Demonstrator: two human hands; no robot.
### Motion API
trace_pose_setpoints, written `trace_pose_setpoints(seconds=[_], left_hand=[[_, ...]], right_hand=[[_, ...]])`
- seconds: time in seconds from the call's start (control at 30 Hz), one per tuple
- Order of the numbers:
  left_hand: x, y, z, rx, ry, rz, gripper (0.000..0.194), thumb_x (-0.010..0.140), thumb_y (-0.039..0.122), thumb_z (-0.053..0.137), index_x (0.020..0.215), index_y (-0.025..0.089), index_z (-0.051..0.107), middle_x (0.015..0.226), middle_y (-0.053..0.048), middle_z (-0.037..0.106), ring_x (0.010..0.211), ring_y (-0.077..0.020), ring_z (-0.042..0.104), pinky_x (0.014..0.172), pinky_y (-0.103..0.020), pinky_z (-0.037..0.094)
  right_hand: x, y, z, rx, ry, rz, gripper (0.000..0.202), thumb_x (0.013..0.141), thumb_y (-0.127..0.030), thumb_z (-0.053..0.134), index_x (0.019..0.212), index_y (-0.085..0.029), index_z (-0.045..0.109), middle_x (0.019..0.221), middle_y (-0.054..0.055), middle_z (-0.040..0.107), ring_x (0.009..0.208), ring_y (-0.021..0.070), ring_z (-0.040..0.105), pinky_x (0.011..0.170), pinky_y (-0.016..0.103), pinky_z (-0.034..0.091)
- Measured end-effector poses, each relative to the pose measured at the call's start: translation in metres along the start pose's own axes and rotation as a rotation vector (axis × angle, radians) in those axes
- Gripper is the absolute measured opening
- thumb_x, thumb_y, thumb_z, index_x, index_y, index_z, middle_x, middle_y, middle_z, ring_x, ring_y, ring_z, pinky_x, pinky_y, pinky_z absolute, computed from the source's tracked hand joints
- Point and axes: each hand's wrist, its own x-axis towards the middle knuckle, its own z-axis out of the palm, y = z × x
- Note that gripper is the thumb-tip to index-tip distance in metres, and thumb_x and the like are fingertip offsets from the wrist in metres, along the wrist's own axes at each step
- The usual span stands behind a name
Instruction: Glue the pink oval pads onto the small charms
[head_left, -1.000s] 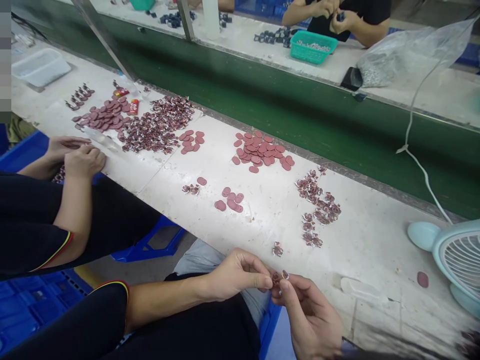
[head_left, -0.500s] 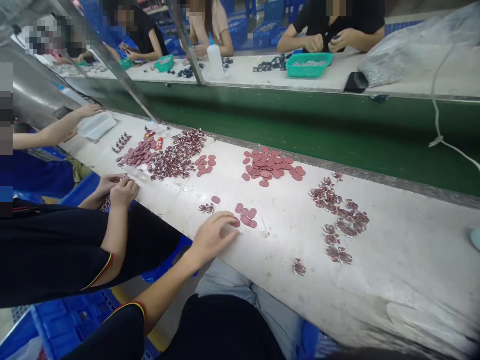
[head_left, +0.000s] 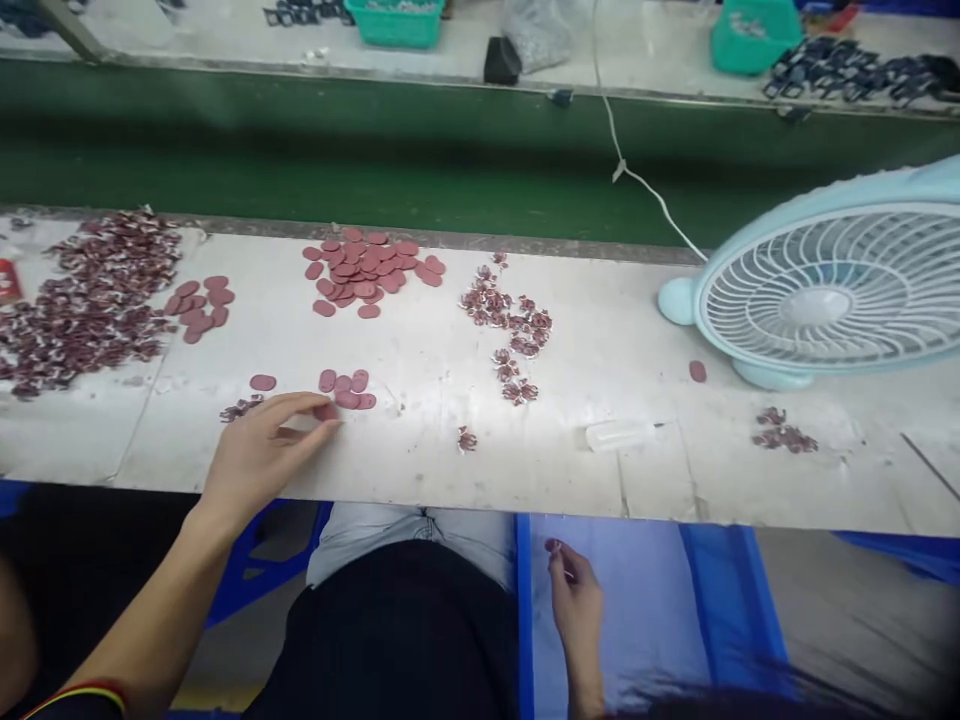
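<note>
My left hand (head_left: 274,435) is over the white table, thumb and forefinger curled around a reddish-brown oval disc (head_left: 325,411) at their tips. Just beyond those fingertips lies a small group of similar discs (head_left: 347,398). A lone disc (head_left: 263,382) and a few small brown pronged pieces (head_left: 240,409), partly hidden by the hand, lie to its left. Below the table edge, over a blue bin (head_left: 619,600), my right hand (head_left: 577,590) pinches a small reddish-brown piece (head_left: 553,546). That piece is too small to make out exactly.
A larger disc pile (head_left: 367,265) lies at the table's back, with pronged pieces (head_left: 517,325) right of it and a big heap (head_left: 90,300) at left. A pale blue fan (head_left: 817,300) stands at right, near a white bottle (head_left: 619,434). A green trough (head_left: 450,170) runs behind.
The view has swung right, bringing the fan, the bottle and my right hand into sight; the nearby people have mostly left it. My left hand stays beside the small disc group.
</note>
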Motion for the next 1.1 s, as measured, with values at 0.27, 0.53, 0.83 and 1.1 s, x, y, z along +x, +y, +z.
trace_pose_setpoints(seconds=[0.27, 0.53, 0.83, 1.1], left_hand=[[0.001, 0.005, -0.002, 0.133, -0.036, 0.061, 0.042, 0.103, 0.059, 0.066, 0.12, 0.027, 0.087, 0.134, -0.004, 0.092, 0.101, -0.0258, 0.086, 0.094, -0.04, 0.073], [0.0, 0.014, -0.001, 0.193, -0.026, 0.055, 0.04, 0.105, 0.06, 0.065, 0.122, 0.029, 0.085, 0.139, -0.001, 0.092, 0.1, -0.0251, 0.086, 0.096, -0.039, 0.071], [-0.002, 0.018, -0.004, 0.194, -0.051, 0.043, 0.041, 0.106, 0.06, 0.063, 0.123, 0.029, 0.084, 0.138, -0.001, 0.092, 0.102, -0.0258, 0.089, 0.097, -0.039, 0.072], [-0.002, 0.017, -0.002, 0.16, -0.047, 0.072, 0.043, 0.109, 0.063, 0.062, 0.122, 0.03, 0.085, 0.142, -0.002, 0.092, 0.091, -0.0222, 0.088, 0.096, -0.039, 0.075]], right_hand=[[0.007, -0.005, 0.048, 0.022, -0.084, -0.116, 0.043, 0.108, -0.063, 0.081, 0.12, -0.022, 0.087, 0.118, 0.004, 0.091, 0.108, 0.0232, 0.085, 0.106, 0.051, 0.073], [0.009, -0.022, 0.049, 0.055, -0.079, -0.162, 0.032, 0.106, -0.052, 0.088, 0.116, -0.022, 0.087, 0.111, 0.001, 0.089, 0.1, 0.0202, 0.083, 0.099, 0.046, 0.073], [0.014, -0.023, 0.047, 0.018, -0.148, -0.14, 0.03, 0.107, -0.05, 0.087, 0.118, -0.022, 0.087, 0.111, 0.0, 0.088, 0.103, 0.0216, 0.083, 0.105, 0.049, 0.072], [0.012, -0.042, 0.042, 0.085, -0.139, -0.069, 0.025, 0.103, -0.043, 0.093, 0.112, -0.021, 0.088, 0.107, 0.0, 0.09, 0.101, 0.0204, 0.085, 0.101, 0.046, 0.074]])
